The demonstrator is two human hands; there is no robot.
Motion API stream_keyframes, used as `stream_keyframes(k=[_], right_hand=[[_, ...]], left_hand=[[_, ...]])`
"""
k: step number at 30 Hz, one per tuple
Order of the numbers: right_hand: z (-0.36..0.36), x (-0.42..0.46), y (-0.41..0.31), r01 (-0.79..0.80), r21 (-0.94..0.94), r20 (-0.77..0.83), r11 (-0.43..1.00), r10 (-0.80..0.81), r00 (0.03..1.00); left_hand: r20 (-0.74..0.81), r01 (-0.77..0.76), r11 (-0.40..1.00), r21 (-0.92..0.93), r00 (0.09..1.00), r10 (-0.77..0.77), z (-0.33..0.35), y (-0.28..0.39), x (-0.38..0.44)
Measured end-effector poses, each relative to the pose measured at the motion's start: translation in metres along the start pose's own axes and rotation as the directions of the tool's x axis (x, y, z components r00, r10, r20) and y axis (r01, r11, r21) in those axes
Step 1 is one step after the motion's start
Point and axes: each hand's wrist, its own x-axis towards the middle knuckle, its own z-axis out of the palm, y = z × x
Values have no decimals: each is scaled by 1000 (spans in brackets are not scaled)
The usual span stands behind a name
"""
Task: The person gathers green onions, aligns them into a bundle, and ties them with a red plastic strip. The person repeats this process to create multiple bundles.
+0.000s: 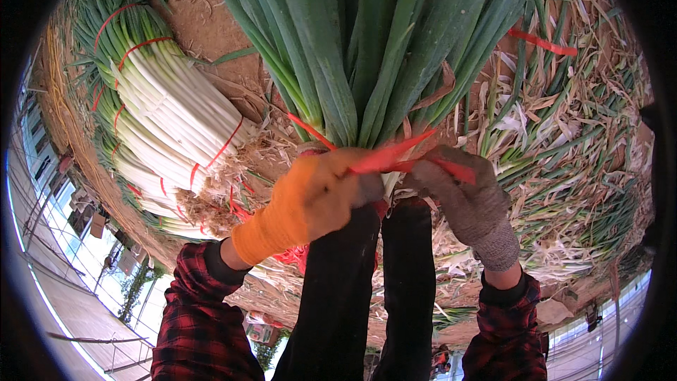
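A large bunch of green onions (pixel 365 47) lies before me, its broad green leaves fanning away from my knees. Red tape (pixel 391 156) runs across the near part of the bunch, between my two gloved hands. My left hand (pixel 312 196), in an orange glove, grips the tape at its left side; its fingertips are blurred. On the other side, my right hand (pixel 463 190), in a grey-brown glove, pinches the tape between thumb and fingers. Another stretch of red tape (pixel 312 131) shows at the left of the leaf bases. The bunch's white stalks are mostly hidden behind my hands and legs.
Finished-looking bundles of green onions (pixel 180 106), bound with red tape, lie on the soil at left, roots towards me. Loose leaves and peelings (pixel 566 169) cover the ground at right, with a red tape strip (pixel 545 42) above. Red tape (pixel 291 256) is heaped beside my leg.
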Motion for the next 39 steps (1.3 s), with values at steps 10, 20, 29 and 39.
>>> stream_keyframes(k=[10,20,29,39], right_hand=[[40,16,8,165,294,-209,941,-105,972],[18,42,-18,-314,128,-44,941,321,946],[23,10,-23,123,-67,-296,990,-138,945],[61,31,-3,475,-57,-248,878,-474,845]], left_hand=[[83,-542,761,356,830,552,-3,-5,-12],[-4,-390,452,802,753,658,1,-7,-1],[4,71,989,131,997,-72,-19,20,5],[104,-61,984,-165,991,79,-40,16,10]])
